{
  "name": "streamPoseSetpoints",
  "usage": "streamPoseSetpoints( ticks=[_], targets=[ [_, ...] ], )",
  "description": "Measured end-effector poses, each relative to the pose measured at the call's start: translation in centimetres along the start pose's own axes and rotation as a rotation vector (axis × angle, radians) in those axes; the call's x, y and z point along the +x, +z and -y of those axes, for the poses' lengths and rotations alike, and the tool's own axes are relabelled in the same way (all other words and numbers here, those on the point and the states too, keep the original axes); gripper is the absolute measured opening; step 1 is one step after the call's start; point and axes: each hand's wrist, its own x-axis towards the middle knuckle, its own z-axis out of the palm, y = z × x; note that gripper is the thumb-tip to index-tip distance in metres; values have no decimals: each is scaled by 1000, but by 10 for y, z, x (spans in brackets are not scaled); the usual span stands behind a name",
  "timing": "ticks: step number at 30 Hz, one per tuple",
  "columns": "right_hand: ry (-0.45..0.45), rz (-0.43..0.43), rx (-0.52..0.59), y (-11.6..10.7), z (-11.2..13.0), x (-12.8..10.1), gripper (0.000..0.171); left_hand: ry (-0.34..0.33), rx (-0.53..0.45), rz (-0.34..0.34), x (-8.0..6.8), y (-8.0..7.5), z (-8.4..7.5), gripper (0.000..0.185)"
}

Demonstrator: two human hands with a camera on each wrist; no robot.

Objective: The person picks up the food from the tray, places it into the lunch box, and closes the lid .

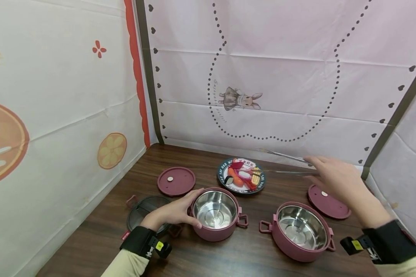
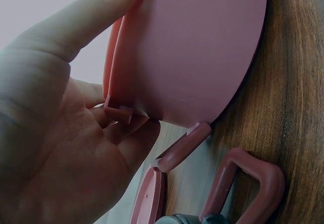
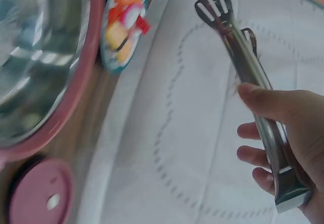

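My left hand grips the left side of a small pink pot with a steel inside. In the left wrist view, the thumb lies along the rim and the other fingers curl at the handle side of the pot. My right hand holds steel tongs raised above the table, their two arms spread apart and slotted tips pointing away from the hand. Between those tips nothing is held. Beyond the small pot lies a round plate of colourful food pieces, some orange, red, white and yellow.
A larger pink pot stands on the right, its steel inside bare. Pink round lids lie at the back left and far right. Partly behind my left forearm is a dark round vessel with pink handles. Cloth walls enclose the table.
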Motion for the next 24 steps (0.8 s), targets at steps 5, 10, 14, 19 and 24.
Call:
streamPoseSetpoints(
  ticks=[5, 10, 14, 19, 24],
  targets=[
    [-48, 78, -17, -6, 22, 36, 53, 3, -5, 0, 1, 2, -2, 110],
    [-72, 147, -71, 0, 40, 70, 51, -2, -13, -5, -1, 2, -3, 111],
    [-94, 201, -103, 8, 54, 90, 48, -1, -10, -5, -2, 1, -3, 110],
    [-136, 224, -140, 20, 70, 108, 40, -9, 0, -3, -3, 0, -1, 110],
    [-186, 238, -194, 32, 84, 120, 26, -15, 2, 1, -4, 2, 0, 112]
  ],
)
